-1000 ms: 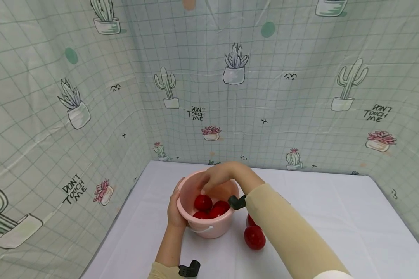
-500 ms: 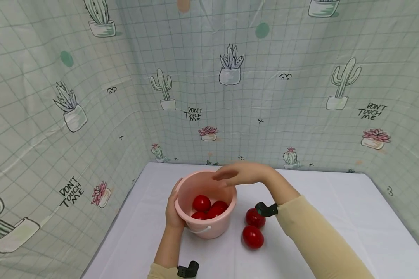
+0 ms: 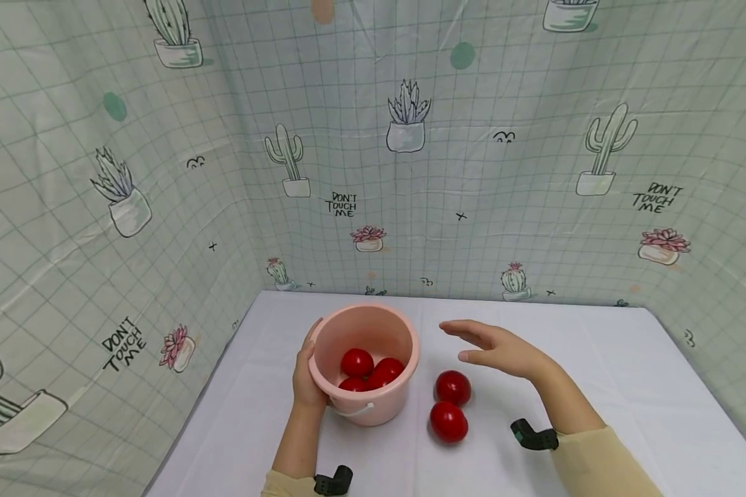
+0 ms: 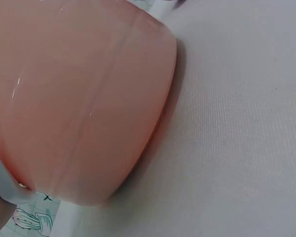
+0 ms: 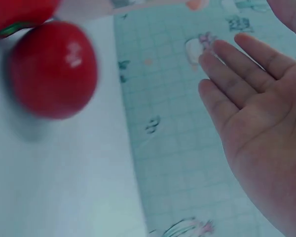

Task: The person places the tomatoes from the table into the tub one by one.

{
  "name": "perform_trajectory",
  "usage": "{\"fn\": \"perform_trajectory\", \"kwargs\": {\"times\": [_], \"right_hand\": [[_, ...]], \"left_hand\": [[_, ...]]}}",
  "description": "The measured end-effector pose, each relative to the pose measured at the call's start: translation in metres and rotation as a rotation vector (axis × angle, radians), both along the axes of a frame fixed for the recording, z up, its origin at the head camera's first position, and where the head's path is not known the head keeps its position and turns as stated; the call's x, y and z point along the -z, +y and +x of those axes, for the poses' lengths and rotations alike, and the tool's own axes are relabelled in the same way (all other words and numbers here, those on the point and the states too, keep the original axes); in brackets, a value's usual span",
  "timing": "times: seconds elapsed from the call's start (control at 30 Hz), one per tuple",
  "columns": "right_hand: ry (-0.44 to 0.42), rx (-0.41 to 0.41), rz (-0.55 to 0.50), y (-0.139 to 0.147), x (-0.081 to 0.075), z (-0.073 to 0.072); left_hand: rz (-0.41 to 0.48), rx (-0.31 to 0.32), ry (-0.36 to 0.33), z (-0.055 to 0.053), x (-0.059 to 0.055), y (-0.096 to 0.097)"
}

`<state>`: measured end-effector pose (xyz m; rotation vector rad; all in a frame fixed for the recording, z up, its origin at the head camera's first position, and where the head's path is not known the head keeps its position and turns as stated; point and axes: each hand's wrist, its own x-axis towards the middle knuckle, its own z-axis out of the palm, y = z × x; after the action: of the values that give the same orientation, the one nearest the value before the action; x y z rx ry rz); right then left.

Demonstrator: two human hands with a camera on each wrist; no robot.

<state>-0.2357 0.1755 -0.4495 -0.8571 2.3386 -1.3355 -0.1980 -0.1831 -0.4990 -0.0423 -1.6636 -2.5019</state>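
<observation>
A pink bucket (image 3: 379, 407) with a white handle (image 3: 357, 410) stands on the table, tilted slightly in the head view. Several red tomatoes (image 3: 357, 362) lie inside it. My left hand (image 3: 309, 376) holds the bucket's left side, its fingers along the outer wall. The left wrist view is mostly filled by the bucket wall (image 4: 89, 98). To the bucket's right, two tomatoes (image 3: 449, 422) lie close together; the right wrist view shows a green stem end on one. Holding nothing, my right hand (image 3: 503, 351) hovers beyond and right of them, fingers extended and thumb apart.
A white cloth covers the table (image 3: 597, 386). Behind and to the left hangs a grid-patterned curtain (image 3: 472, 172) printed with cacti. Each wrist wears a small black camera (image 3: 533, 436).
My right hand has come out of the bucket and moved right, its fingers straightening. The two tomatoes on the table are now fully visible. My left hand stays on the bucket.
</observation>
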Motion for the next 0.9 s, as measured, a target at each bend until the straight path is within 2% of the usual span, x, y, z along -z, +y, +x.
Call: {"fn": "perform_trajectory", "kwargs": {"times": [0.23,0.43,0.6,0.9], "right_hand": [[-0.052,0.068,-0.024,0.012,0.05,0.013],[-0.1,0.087,-0.032,0.007,0.078,0.015],[-0.117,0.06,-0.029,0.006,0.09,0.014],[-0.123,0.019,-0.048,0.012,0.099,0.013]], "left_hand": [[-0.021,-0.019,0.008,0.0,0.0,-0.002],[-0.005,-0.016,0.007,0.0,0.001,-0.001],[-0.009,-0.011,0.007,0.001,0.002,0.0],[-0.011,-0.002,0.014,0.001,0.001,0.002]]}}
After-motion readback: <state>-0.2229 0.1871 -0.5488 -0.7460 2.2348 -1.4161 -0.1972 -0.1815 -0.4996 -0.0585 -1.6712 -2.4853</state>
